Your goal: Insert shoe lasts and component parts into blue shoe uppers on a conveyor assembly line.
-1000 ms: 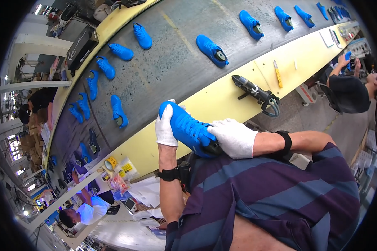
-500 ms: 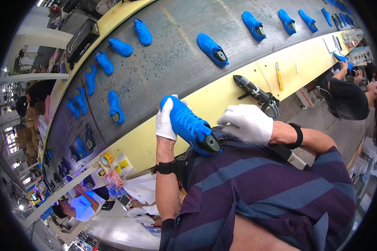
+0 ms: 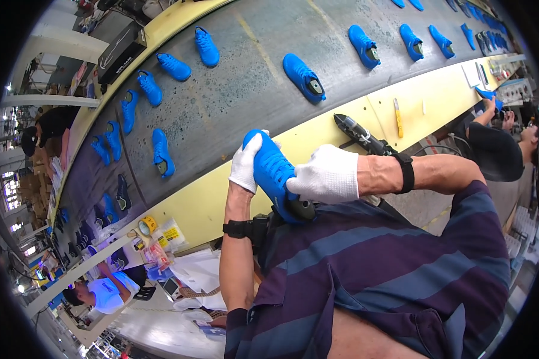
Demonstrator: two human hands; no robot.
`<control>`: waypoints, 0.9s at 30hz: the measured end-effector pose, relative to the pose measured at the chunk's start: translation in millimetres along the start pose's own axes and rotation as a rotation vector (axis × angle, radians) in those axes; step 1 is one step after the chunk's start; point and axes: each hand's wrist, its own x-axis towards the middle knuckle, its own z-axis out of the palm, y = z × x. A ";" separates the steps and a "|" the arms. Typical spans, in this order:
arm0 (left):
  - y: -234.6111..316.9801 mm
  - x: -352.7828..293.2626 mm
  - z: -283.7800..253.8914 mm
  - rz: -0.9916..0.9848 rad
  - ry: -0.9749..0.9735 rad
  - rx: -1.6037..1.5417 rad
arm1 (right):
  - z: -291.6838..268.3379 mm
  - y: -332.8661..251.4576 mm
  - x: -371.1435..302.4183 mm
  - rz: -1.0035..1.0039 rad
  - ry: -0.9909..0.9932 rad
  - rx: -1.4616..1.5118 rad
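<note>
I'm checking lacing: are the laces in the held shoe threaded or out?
Threaded: blue laces cross the shoe in rows. Tied or not, cannot tell; the right hand is in the way.

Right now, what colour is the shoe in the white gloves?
The shoe is bright blue, seen in the head view.

My gloves (image 3: 328, 173) are white knit cloth, matt and finely ribbed. The shoe (image 3: 265, 175) I hold looks like soft matt fabric. My shirt (image 3: 389, 263) is smooth striped cloth. The belt (image 3: 239, 90) is dull, speckled and rough-looking; the yellow ledge (image 3: 308, 133) beside it is smooth, with a slight sheen.
</note>
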 end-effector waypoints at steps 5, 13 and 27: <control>-4.6 -8.0 0.6 0.053 -0.032 -0.036 | 17.0 -4.1 -5.8 0.021 0.030 0.122; -12.6 -13.3 13.2 0.006 -0.015 -0.132 | 37.0 -16.1 -16.5 0.076 0.207 0.156; -24.8 -34.0 49.8 -0.050 -0.186 -0.307 | 73.5 22.4 -38.0 0.402 0.621 0.637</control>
